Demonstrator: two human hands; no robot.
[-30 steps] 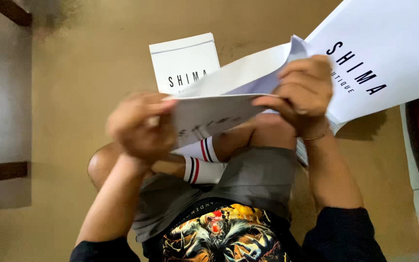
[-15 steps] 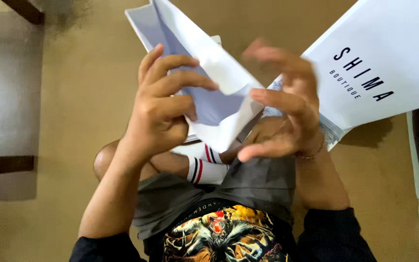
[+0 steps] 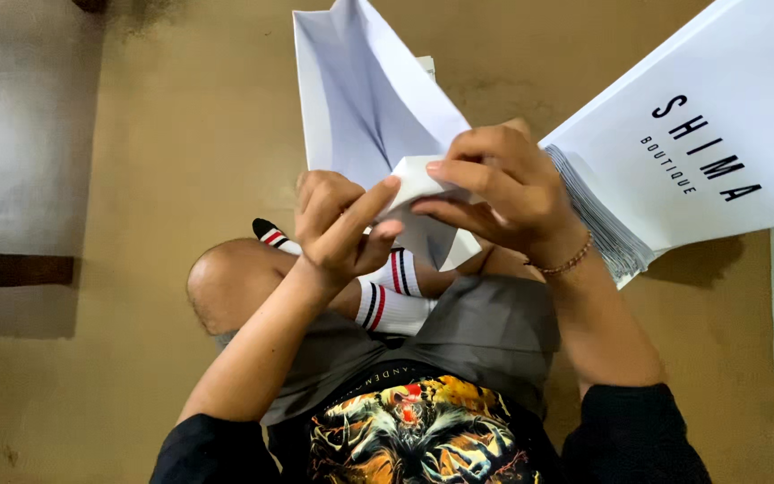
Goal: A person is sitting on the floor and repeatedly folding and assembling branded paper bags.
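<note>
Fingers (image 3: 378,193) of both the left hand (image 3: 338,224) and right hand (image 3: 503,193) pinched a folded corner of the white paper bag (image 3: 369,108) above the lap; it looked light, thin, easily creased, best gripped along folds.

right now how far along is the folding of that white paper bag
Partly done: the white paper bag already stands open with creased side panels. In hand: left hand and right hand pinch its lower end, mid-fold. Left: that end isn't flat, and a stack of flat bags waits alongside.
</note>
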